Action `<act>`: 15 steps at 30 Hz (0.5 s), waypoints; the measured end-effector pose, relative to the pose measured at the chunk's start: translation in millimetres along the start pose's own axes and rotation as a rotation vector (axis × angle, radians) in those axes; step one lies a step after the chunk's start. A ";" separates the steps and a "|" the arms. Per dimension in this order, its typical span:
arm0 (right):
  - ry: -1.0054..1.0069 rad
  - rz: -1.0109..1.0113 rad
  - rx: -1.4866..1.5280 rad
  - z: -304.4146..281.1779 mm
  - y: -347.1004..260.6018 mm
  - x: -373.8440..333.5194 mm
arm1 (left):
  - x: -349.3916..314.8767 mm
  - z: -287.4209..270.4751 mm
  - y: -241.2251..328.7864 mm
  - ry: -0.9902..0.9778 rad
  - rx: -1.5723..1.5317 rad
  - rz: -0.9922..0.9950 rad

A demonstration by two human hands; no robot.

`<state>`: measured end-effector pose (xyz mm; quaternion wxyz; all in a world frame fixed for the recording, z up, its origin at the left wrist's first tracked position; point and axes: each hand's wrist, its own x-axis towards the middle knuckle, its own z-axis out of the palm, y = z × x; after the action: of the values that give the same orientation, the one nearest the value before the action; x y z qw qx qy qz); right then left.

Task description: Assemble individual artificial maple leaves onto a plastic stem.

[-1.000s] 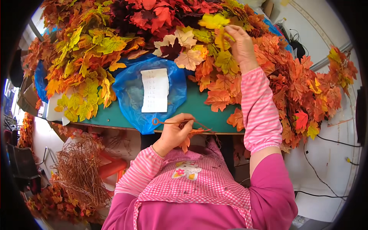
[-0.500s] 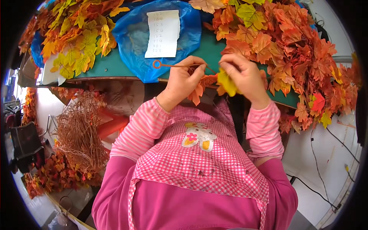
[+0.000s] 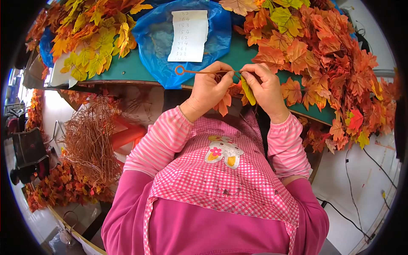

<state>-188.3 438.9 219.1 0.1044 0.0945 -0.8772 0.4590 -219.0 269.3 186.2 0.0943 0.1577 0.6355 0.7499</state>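
In front of me, a bare left grip (image 3: 209, 88) is closed, thumb against finger, on a brown stem (image 3: 194, 72), whose ringed end juts out to its left, an orange leaf (image 3: 222, 105) hanging just below. Close on its right, the right grip (image 3: 265, 87) pinches a yellow leaf (image 3: 247, 91). Beyond both, a blue bag (image 3: 154, 51) bearing a paper slip (image 3: 188, 36) lies on the green worktop (image 3: 124, 70).

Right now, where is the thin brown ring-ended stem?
In the head view, the stem is in the left hand, its ring pointing left, seen against the blue plastic bag.
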 end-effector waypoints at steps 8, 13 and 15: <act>0.020 -0.011 -0.123 -2.2 -1.8 1.1 | -0.7 -1.2 3.6 -0.012 -0.004 -0.045; 0.002 -0.182 -0.244 -4.8 -4.5 4.2 | -1.8 -1.3 4.8 -0.019 -0.016 -0.110; 0.002 -0.256 -0.311 -6.6 -5.4 5.1 | -2.0 -1.2 3.8 -0.025 -0.021 -0.112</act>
<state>-191.2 441.0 228.4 0.1759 0.1875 -0.9184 0.3008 -217.3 266.8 189.5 0.1459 0.1303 0.6341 0.7481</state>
